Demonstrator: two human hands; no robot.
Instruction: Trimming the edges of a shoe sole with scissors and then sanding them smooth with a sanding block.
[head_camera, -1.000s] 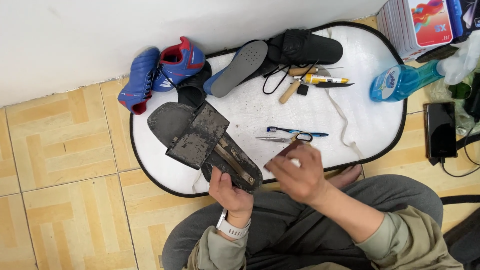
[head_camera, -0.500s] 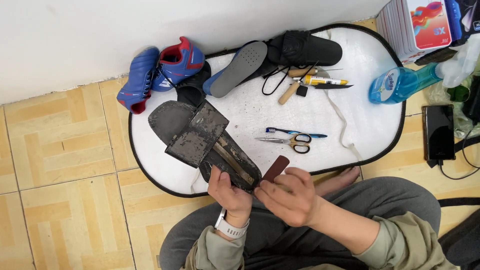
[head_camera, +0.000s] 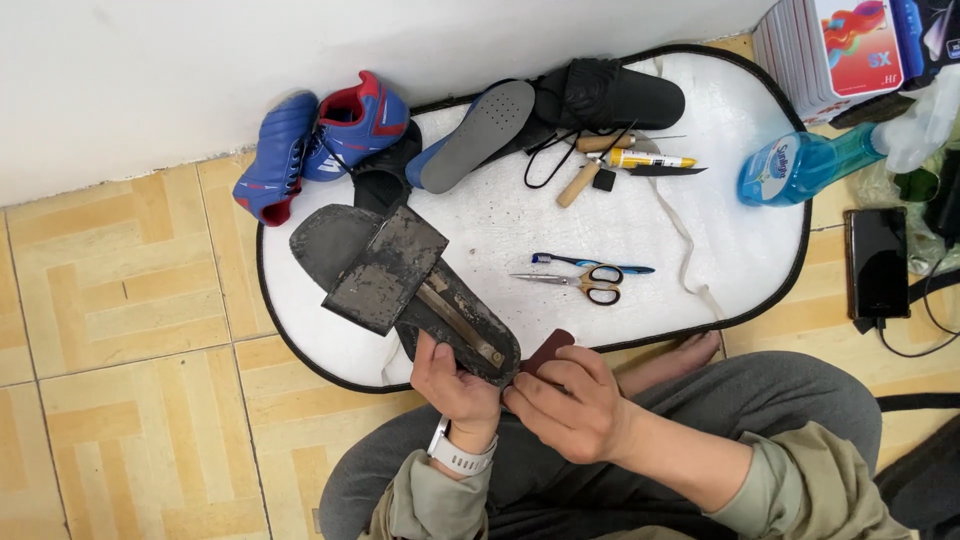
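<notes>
My left hand (head_camera: 455, 382) grips the near end of a worn dark shoe sole (head_camera: 400, 280) that lies upside down, with a grey board piece across its middle and a metal strip along it. My right hand (head_camera: 570, 400) pinches a small dark red piece (head_camera: 548, 352), perhaps sandpaper, against the sole's near edge. Both hands meet just over my lap, at the front rim of a white oval mat (head_camera: 730, 250). A white watch sits on my left wrist.
On the mat lie scissors (head_camera: 580, 283), a blue toothbrush (head_camera: 590, 264), a wooden-handled tool (head_camera: 577, 183), a yellow tube (head_camera: 645, 159), a grey insole (head_camera: 478, 135) and a black shoe (head_camera: 610, 95). Blue and red shoes (head_camera: 320, 140) sit left. A blue spray bottle (head_camera: 800, 165), phone (head_camera: 878, 262) and boxes stand right.
My right hand came back from near the scissors toward me with the dark red piece and now presses it to the sole's near end. The left hand has kept its hold.
</notes>
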